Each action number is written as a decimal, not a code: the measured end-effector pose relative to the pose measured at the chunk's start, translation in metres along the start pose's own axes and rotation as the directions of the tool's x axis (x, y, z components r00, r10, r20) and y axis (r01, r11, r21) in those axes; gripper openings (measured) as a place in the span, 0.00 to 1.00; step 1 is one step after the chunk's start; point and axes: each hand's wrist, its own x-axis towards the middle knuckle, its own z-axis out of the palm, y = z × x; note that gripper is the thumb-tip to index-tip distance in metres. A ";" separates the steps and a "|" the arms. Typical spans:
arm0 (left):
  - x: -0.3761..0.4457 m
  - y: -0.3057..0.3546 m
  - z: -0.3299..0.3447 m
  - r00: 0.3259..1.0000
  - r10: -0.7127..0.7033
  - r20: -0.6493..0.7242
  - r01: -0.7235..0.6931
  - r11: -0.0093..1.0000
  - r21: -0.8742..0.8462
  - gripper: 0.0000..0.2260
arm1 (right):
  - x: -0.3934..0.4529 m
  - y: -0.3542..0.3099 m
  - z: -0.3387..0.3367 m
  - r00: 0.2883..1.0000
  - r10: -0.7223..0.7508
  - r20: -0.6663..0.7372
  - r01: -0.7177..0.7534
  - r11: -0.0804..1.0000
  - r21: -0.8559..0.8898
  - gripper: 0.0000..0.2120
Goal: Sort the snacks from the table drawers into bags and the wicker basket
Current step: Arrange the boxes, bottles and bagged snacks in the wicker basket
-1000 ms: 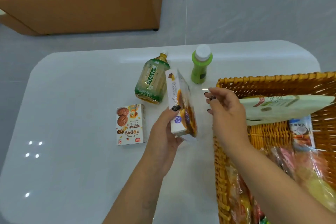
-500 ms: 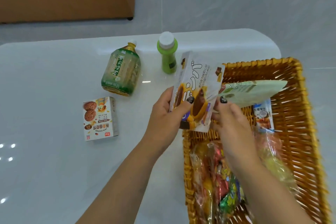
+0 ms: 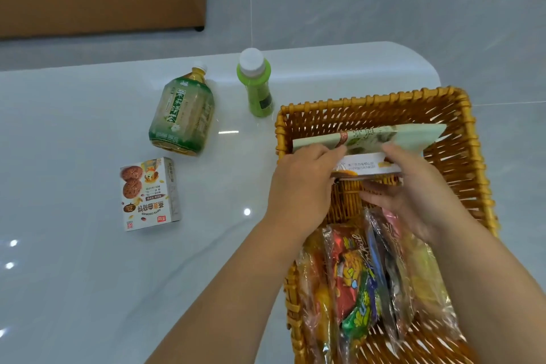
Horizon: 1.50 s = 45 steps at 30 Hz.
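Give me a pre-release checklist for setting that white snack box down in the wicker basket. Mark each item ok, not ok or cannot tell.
1. White snack box held by both hands, left hand and right hand: ok.
2. Box is inside the rim of the woven wicker basket: ok.
3. Box resting on the basket floor: cannot tell, hands hide its underside.
4. Pale green flat packet stands just behind the box; whether they touch: cannot tell.
5. Bare wicker floor open below the box: ok.
6. Clear-wrapped colourful snack packs lie nearer the person, out of the box's way: ok.
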 end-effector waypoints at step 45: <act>-0.082 -0.232 -0.059 0.012 -0.995 -0.097 0.927 0.048 -0.372 0.51 | 0.025 0.070 0.144 0.704 -0.708 0.053 0.367 0.299 -0.881 0.06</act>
